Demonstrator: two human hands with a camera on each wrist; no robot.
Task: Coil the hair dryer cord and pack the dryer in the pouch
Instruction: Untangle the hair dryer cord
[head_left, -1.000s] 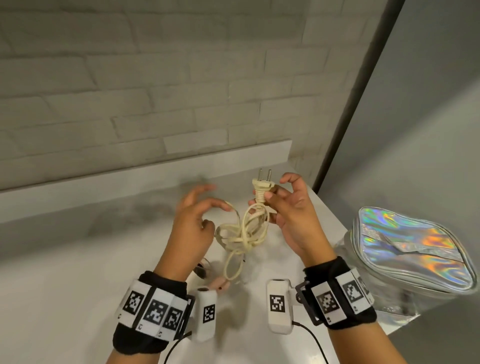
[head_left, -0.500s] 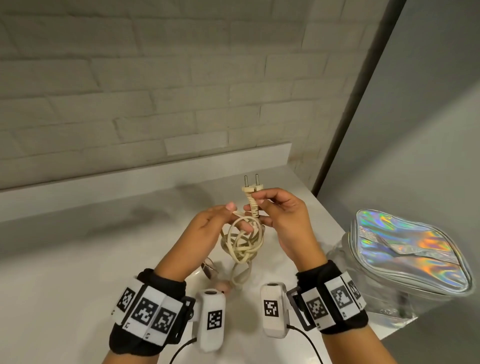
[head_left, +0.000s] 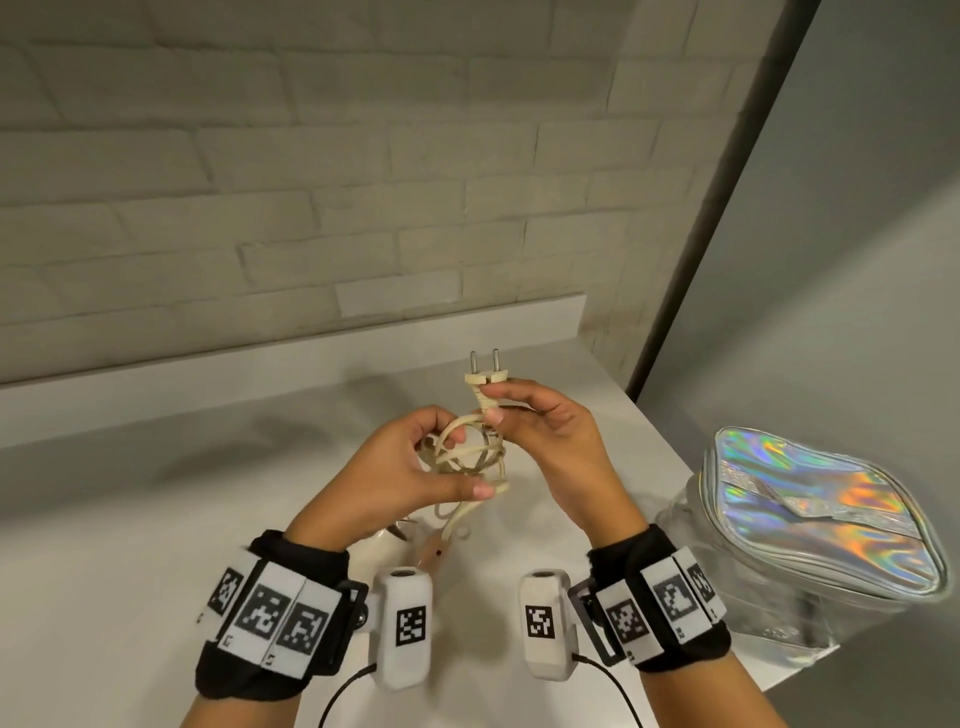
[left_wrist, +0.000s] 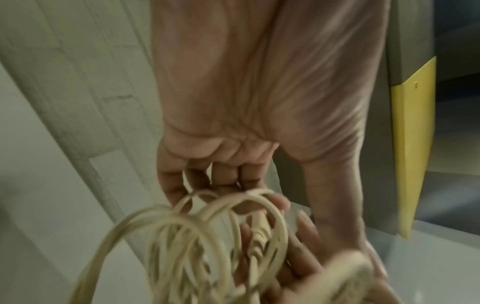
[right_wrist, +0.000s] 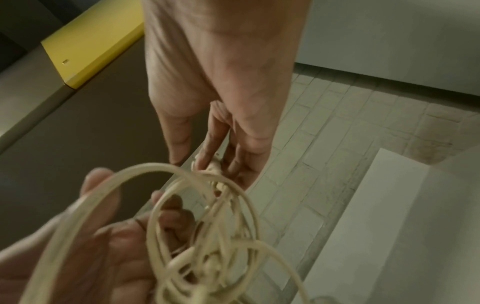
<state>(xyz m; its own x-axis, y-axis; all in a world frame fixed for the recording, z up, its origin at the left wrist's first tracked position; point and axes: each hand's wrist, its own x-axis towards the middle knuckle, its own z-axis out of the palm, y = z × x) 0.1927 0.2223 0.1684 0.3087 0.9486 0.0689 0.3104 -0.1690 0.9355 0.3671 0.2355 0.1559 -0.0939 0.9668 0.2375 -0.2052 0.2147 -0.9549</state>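
**Cord coil held between both hands above the counter**

Loops of cream cord (head_left: 470, 457) are held at the centre of the head view, above the white counter (head_left: 130, 519). The coil is gripped by the left hand (head_left: 410, 467), fingers curled through the loops and thumb pressed across a strand. The plug (head_left: 484, 375) is pinched just below its head by the right hand (head_left: 545, 441), prongs pointing up.

Below the hands, only a small pinkish part of the dryer (head_left: 431, 553) is seen on the counter; most of it is hidden by the left wrist and the wrist camera. The holographic pouch (head_left: 810, 514) is seen at the right edge of the frame, on the counter's corner, well apart from the coil. A brick wall (head_left: 311, 182) fills the upper frame.

From the left wrist view, the loops (left_wrist: 187, 236) are shown blurred at the lower centre, with a yellow panel (left_wrist: 413, 144) at the right, which the head view does not show. In the right wrist view the cord (right_wrist: 207, 216) is seen crossing the left palm at the lower left.
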